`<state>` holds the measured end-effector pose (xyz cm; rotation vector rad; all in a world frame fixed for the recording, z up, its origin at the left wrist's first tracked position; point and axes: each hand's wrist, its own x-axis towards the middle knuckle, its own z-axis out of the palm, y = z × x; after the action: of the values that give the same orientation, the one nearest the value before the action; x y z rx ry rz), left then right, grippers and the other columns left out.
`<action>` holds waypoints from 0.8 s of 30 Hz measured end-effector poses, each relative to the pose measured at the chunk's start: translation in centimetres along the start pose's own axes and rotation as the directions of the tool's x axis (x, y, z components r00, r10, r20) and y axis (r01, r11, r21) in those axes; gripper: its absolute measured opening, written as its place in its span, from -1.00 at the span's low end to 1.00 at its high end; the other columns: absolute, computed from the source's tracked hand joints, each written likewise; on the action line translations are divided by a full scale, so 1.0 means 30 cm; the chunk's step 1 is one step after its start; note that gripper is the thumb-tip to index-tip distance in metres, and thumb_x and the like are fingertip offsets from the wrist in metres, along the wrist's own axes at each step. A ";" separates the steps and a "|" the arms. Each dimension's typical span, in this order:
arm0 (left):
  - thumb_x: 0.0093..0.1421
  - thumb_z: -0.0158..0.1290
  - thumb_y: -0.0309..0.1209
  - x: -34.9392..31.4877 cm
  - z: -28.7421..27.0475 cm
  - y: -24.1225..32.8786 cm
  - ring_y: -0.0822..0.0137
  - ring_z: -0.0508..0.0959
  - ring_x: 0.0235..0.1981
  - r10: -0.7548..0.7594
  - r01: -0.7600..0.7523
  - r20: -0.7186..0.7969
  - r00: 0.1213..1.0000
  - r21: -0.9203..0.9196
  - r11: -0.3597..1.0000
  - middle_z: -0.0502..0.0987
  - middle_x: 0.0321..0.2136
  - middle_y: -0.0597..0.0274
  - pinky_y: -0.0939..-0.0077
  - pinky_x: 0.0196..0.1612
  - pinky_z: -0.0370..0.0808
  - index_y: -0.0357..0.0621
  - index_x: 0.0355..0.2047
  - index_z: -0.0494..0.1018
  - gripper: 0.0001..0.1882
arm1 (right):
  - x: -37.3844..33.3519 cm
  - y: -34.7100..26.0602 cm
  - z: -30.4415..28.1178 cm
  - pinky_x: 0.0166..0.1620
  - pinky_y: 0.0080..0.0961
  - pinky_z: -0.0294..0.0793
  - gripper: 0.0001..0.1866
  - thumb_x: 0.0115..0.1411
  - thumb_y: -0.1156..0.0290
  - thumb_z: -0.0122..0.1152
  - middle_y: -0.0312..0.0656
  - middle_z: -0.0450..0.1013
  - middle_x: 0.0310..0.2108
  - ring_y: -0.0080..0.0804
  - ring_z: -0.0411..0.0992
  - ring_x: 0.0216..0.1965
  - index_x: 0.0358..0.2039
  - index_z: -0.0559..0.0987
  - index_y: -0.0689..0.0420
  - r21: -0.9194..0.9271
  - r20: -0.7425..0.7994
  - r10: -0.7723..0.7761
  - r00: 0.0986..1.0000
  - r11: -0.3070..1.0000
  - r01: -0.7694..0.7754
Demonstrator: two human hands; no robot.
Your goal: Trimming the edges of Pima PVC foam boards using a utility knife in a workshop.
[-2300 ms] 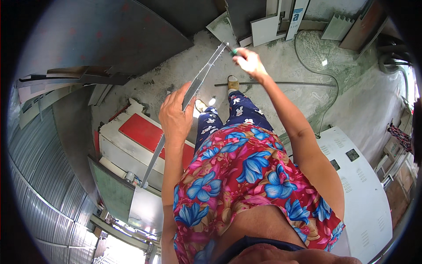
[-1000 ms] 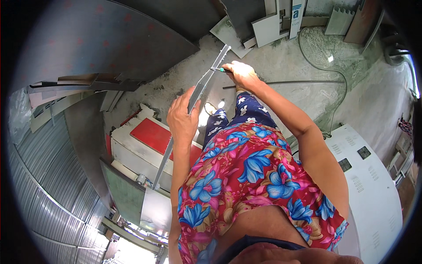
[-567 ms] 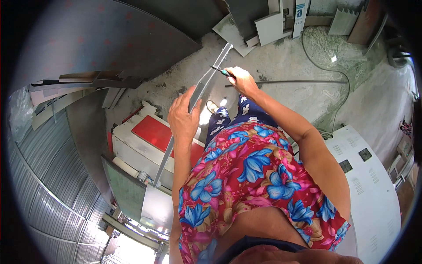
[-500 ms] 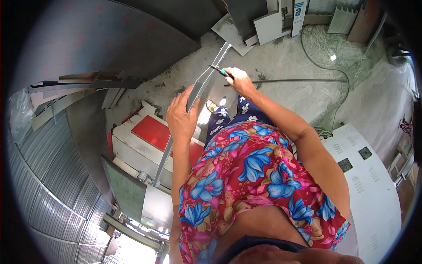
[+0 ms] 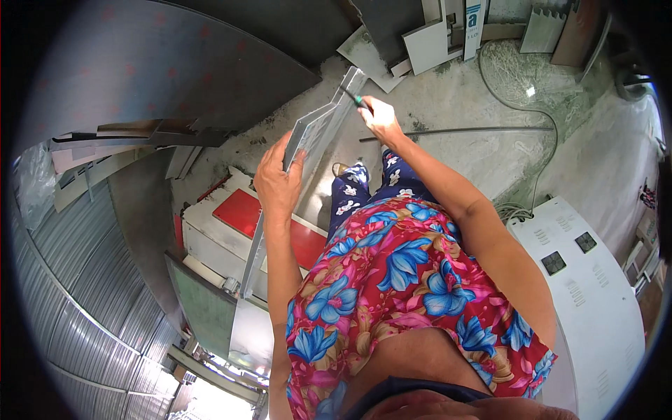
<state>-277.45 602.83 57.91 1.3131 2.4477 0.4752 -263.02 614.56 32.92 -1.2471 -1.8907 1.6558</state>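
A long grey strip of bent sheet metal [image 5: 313,129] runs from beyond my hands back past my left forearm, with a stepped, angled edge. My left hand [image 5: 278,178] is closed around its left side, thumb on the near face and fingers at the outer edge. In my right hand [image 5: 380,120] is a slim hand tool [image 5: 360,102] with a green-and-black handle and a thin dark shaft; its exact kind is unclear. The shaft's tip lies over the strip near its far end. Whether it touches the metal I cannot tell.
A red-topped pale cabinet [image 5: 238,212] stands to the left below the strip. Large dark sheets [image 5: 196,63] lean at the upper left. Panel offcuts [image 5: 425,46] stand at the back. A thin bar [image 5: 483,129] and a cable [image 5: 553,133] lie on the floor; a white vented housing [image 5: 584,294] is at right.
The metal strip has turned so more of its broad face shows. My left hand has shifted slightly left, and the tool has moved farther toward the strip's far end.
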 end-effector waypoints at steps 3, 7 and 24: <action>0.17 0.18 -0.33 0.046 0.011 0.003 0.04 0.58 -0.09 0.009 -0.010 -0.012 1.000 -0.008 1.000 0.61 -0.12 0.07 0.26 -0.01 0.48 -0.09 0.05 0.51 -0.59 | 0.029 0.025 0.027 -0.16 -0.37 0.49 -0.72 0.22 0.39 0.20 0.02 0.54 -0.32 -0.17 0.52 -0.32 -0.06 0.56 0.17 -0.036 -0.100 -0.200 0.975 0.980 0.198; 0.19 0.17 -0.32 0.115 0.048 0.055 0.03 0.58 -0.08 -0.002 0.002 0.014 1.000 -0.015 1.000 0.61 -0.12 0.05 0.26 0.00 0.47 -0.09 0.06 0.51 -0.59 | 0.092 0.067 -0.043 -0.07 -0.19 0.48 -0.66 0.17 0.29 0.23 0.06 0.56 -0.26 0.03 0.52 -0.18 -0.07 0.56 0.16 0.032 0.058 0.023 0.998 0.999 -0.024; 0.22 0.13 -0.24 -0.105 -0.161 -0.190 -0.02 0.61 -0.14 0.023 -0.022 0.012 1.000 -0.019 1.000 0.62 -0.17 0.00 0.20 -0.08 0.50 -0.06 0.06 0.49 -0.59 | -0.235 -0.214 0.605 -0.29 -0.48 0.53 -0.82 0.18 0.56 0.14 -0.18 0.59 -0.46 -0.46 0.58 -0.43 -0.19 0.51 0.22 0.634 -0.234 0.314 0.920 0.767 -0.101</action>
<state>-282.05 596.55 60.14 1.3335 2.4150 0.4925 -274.86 598.12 36.01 -1.3592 -0.9108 1.8182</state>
